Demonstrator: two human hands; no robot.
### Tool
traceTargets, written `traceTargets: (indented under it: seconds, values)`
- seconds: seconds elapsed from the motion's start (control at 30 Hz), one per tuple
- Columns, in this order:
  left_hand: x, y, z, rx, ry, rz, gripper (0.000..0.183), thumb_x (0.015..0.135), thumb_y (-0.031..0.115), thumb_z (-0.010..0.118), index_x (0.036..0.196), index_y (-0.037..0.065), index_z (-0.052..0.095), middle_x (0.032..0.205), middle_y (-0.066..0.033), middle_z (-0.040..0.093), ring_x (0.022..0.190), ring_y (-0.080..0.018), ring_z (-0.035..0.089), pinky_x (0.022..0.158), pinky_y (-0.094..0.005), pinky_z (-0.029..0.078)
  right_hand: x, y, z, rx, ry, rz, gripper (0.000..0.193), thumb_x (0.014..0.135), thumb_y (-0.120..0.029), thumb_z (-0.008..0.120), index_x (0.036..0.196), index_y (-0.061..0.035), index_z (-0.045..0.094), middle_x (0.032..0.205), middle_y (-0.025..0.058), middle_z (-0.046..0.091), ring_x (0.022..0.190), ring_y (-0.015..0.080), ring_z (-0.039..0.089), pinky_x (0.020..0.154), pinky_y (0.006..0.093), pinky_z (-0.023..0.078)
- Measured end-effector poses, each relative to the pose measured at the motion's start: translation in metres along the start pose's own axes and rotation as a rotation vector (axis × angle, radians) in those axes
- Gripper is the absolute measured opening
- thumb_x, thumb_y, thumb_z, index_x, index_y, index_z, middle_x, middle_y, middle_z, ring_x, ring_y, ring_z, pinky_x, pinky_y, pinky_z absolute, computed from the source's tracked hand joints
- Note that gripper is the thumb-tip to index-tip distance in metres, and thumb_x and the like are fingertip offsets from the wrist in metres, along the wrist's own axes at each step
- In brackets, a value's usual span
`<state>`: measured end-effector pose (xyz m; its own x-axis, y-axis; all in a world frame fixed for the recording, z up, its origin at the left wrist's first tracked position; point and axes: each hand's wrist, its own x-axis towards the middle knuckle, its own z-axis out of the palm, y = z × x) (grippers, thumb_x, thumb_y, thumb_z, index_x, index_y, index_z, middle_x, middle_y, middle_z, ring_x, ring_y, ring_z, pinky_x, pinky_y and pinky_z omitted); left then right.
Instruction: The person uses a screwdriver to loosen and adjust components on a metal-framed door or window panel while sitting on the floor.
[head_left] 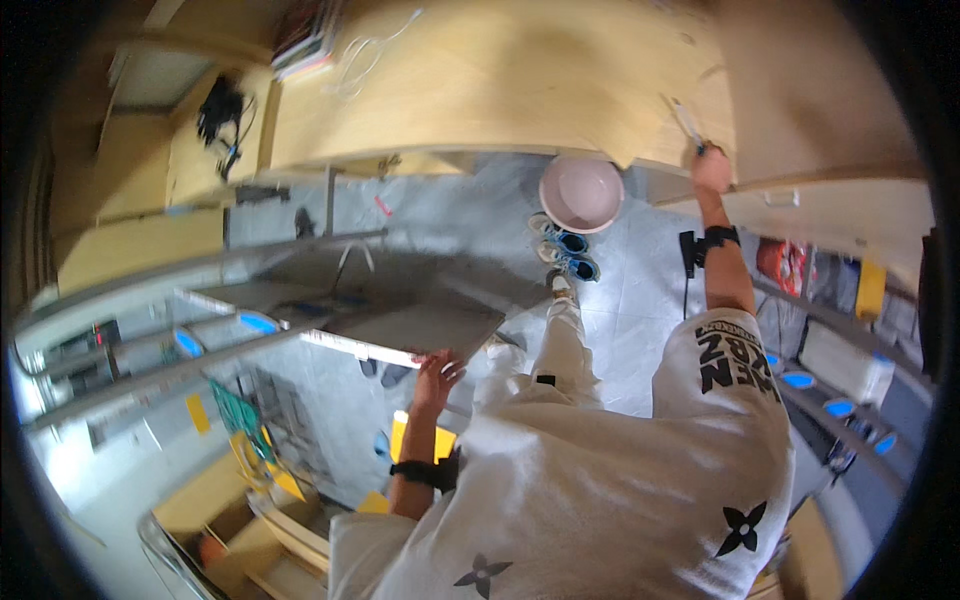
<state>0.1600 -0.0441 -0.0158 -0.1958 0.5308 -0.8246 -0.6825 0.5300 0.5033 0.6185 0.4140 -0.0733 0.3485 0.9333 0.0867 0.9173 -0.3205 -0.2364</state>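
from where i'm standing, at far left a grey rail (200, 262) is running across, and dark cables (222, 112) are lying in a heap beyond it. books (305, 45) are sitting at the desk's back left, with a white cord (372, 50) curling beside them. below, a grey board (410, 318) with a pale edge is jutting out low over the floor, at the person's left. the left hand (436, 380) is touching the board's near edge, fingers bending loosely; whether the thumb is closing underneath, i cannot tell. further right, a pink basin (581, 196) is resting on the floor just by the desk (480, 90), shoes (568, 248) lying beside it. at the desk's right end, the right hand (712, 168) is closing narrowly around the dark end of a slim tool (687, 120), its pale end pointing away over the wood; its kind i cannot make out. the step in hand seems to be handling that tool while the left is bracing. the next move is probably calling for a firm grip.
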Motion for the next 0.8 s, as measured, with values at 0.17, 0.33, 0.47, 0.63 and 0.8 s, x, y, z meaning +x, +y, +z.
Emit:
traceTargets:
  seconds: [0.17,0.33,0.47,0.63,0.8]
  values:
    - [-0.008,-0.014,-0.032,0.065,0.043,-0.077,0.035,0.093,0.024,0.049,0.122,0.003,0.050,0.117,-0.0117,0.058,0.104,-0.0275,0.060,0.090,-0.0385,0.048,0.010,0.030,0.018,-0.134,-0.020,-0.135,0.027,0.083,-0.032,0.057,0.092,-0.0099,0.070,0.087,0.0175,0.067,0.082,0.0357,0.066,0.071,0.0464,0.052]
    - [-0.015,-0.020,-0.036,0.070,-0.118,0.097,0.021,0.092,0.019,0.056,0.104,0.001,0.058,0.096,-0.0113,0.062,0.089,-0.0213,0.063,0.079,-0.0339,0.054,-0.138,-0.059,-0.025,0.324,-0.429,-0.748,0.018,0.081,-0.019,0.068,0.091,-0.0032,0.069,0.080,0.0127,0.069,0.073,0.0237,0.066,0.070,0.0337,0.051]
    - [-0.025,-0.024,-0.034,0.167,-0.340,0.041,0.018,0.090,0.014,0.062,0.101,0.001,0.058,0.093,-0.0091,0.062,0.083,-0.0193,0.065,0.077,-0.0318,0.056,-0.360,-0.113,-0.027,0.631,-1.140,-0.791,0.009,0.075,-0.003,0.070,0.084,-0.0019,0.068,0.079,0.0034,0.067,0.076,0.0099,0.059,0.074,0.0266,0.048]
    - [-0.065,-0.056,-0.074,0.083,-0.289,0.169,0.023,0.084,0.012,0.069,0.098,-0.002,0.058,0.087,-0.0097,0.064,0.079,-0.0165,0.065,0.072,-0.0288,0.057,-0.503,-0.177,-0.079,0.436,-1.213,-1.125,0.013,0.073,-0.007,0.068,0.085,-0.0001,0.067,0.080,0.0129,0.066,0.070,0.0235,0.063,0.067,0.0311,0.048]
    - [-0.088,-0.080,-0.143,0.037,-0.210,0.289,0.020,0.080,0.008,0.073,0.089,-0.005,0.061,0.081,-0.0086,0.065,0.074,-0.0158,0.065,0.070,-0.0274,0.056,-0.581,-0.206,-0.085,0.443,-1.369,-1.104,0.012,0.074,-0.007,0.067,0.084,0.0000,0.068,0.076,0.0118,0.067,0.066,0.0190,0.062,0.064,0.0298,0.048]
